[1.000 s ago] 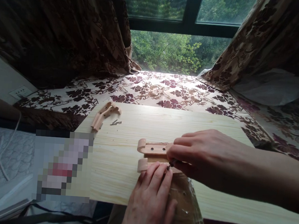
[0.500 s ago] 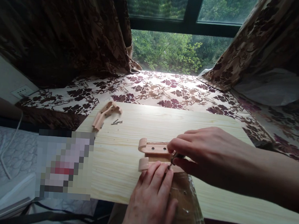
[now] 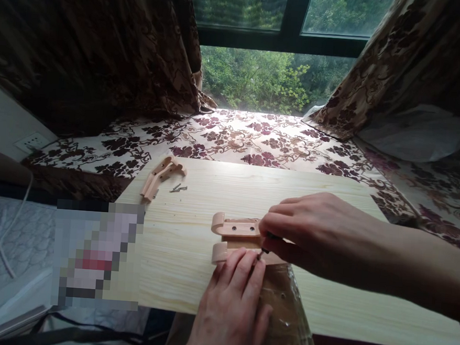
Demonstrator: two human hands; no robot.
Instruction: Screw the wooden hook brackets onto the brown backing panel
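On a brown board wrapped in clear film (image 3: 283,313) lie two pale wooden hooks with curled ends. The far wooden hook (image 3: 226,226) shows two dark screw heads. The near wooden hook (image 3: 219,252) has my left hand (image 3: 231,299) on it, fingers laid over and pressing it down. In my right hand (image 3: 305,225), closed fingers grip a small screwdriver (image 3: 264,248), mostly hidden by the fingers. Its thin shaft slants down to the near hook, beside my left fingertips. The exact tip contact is too small to make out.
The pale wooden tabletop (image 3: 179,274) carries more curved wooden hooks (image 3: 161,175) at its far left, with several loose screws (image 3: 179,188) beside them. A pixelated patch (image 3: 98,258) covers something at the left edge. Behind are a flowered cloth ledge (image 3: 256,137), curtains and a window.
My right hand has turned slightly around the screwdriver, and its fingers now cover more of the handle. My left hand and the hooks keep their places.
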